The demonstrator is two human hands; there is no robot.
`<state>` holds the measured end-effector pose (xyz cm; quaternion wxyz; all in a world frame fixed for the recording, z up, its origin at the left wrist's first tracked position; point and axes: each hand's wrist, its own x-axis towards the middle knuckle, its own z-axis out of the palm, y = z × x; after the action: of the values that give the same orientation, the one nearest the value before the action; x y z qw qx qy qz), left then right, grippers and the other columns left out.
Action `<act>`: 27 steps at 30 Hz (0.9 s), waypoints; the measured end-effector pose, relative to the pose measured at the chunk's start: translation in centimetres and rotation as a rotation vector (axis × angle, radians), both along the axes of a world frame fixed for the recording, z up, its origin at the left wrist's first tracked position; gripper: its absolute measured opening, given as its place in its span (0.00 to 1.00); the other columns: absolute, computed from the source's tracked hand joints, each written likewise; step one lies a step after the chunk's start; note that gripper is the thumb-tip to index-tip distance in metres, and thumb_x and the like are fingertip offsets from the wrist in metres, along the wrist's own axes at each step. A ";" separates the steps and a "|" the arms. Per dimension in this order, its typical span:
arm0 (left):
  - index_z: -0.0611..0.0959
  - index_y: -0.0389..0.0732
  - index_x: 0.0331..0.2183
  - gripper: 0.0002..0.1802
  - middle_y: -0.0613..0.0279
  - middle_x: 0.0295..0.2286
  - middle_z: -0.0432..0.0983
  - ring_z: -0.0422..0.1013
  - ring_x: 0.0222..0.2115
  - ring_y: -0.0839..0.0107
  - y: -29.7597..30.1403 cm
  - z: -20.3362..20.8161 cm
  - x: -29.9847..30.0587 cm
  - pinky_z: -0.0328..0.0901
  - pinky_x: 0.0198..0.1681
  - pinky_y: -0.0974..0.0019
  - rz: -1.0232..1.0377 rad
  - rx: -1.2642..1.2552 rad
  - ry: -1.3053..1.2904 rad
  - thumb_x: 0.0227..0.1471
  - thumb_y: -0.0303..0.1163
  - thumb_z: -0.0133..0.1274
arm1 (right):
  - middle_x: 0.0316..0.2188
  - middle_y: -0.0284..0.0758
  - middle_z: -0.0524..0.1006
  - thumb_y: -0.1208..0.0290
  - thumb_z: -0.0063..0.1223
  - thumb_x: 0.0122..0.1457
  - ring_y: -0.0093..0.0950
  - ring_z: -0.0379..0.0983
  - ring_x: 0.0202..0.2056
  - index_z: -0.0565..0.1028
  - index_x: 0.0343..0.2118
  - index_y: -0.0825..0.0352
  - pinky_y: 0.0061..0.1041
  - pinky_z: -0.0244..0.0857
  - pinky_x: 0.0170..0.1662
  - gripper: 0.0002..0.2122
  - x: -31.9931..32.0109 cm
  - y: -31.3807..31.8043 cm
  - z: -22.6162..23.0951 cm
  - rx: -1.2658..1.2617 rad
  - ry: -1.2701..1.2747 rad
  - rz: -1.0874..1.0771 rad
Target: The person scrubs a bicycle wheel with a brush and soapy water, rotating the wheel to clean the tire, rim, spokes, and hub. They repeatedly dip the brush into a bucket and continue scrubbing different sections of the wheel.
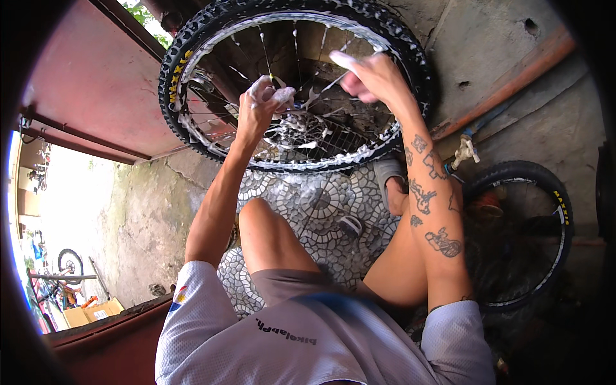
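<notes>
Curled and coated in white foam, the left hand's [262, 106] fingers bend over the spokes, though whether they pinch one I cannot tell; the right hand [372, 77], blurred and foamy too, is raised over the spokes near the rim's right side, and its grip cannot be made out. Largest around them is the mosaic floor [314, 221] of pale and grey stones, with a red panel [90, 77] beyond its left edge. At the floor's far edge is the foamy wheel [296, 131], its knobby black tire reaching to the top of the view and both hands over its face. A second wheel [513, 172], smaller in view, is off the floor's right edge, with a rusty brown bar [507, 83] slanting farther back. Well beyond the left edge lies a cardboard box [96, 314]. Smaller is the faucet [466, 153], just beside the right forearm and above the second wheel's tire. Smallest are the foam clumps [359, 155] dotting rim, spokes and hub.
</notes>
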<state>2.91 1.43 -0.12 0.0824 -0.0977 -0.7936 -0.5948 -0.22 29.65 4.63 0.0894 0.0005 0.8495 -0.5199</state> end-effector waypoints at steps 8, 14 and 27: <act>0.81 0.29 0.41 0.24 0.60 0.21 0.77 0.72 0.24 0.77 0.9 -1.4 -0.8 0.66 0.25 0.68 0.023 -0.135 0.124 0.54 0.40 0.69 | 0.39 0.49 0.78 0.54 0.68 0.55 0.37 0.80 0.34 0.63 0.52 0.73 0.33 0.75 0.37 0.33 -2.3 -1.3 -13.0 -0.023 0.363 -0.583; 0.79 0.31 0.34 0.21 0.62 0.22 0.77 0.73 0.24 0.79 1.6 -1.4 -0.9 0.68 0.25 0.70 -0.019 -0.094 0.075 0.54 0.38 0.69 | 0.40 0.44 0.76 0.69 0.70 0.55 0.27 0.79 0.30 0.63 0.51 0.65 0.28 0.78 0.26 0.27 -3.1 -1.4 -10.3 -0.332 0.261 -0.623; 0.79 0.32 0.35 0.14 0.54 0.29 0.83 0.79 0.25 0.73 0.1 0.1 0.7 0.76 0.31 0.71 0.017 0.183 -0.031 0.57 0.32 0.66 | 0.39 0.40 0.82 0.53 0.66 0.57 0.34 0.81 0.41 0.75 0.50 0.66 0.32 0.73 0.43 0.25 -2.1 -2.3 -1.5 0.236 0.483 -0.075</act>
<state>3.62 1.49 -0.03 0.0839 -0.0739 -0.7380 -0.6654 -2.33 27.35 3.15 -0.1360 -0.0817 0.9002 -0.4055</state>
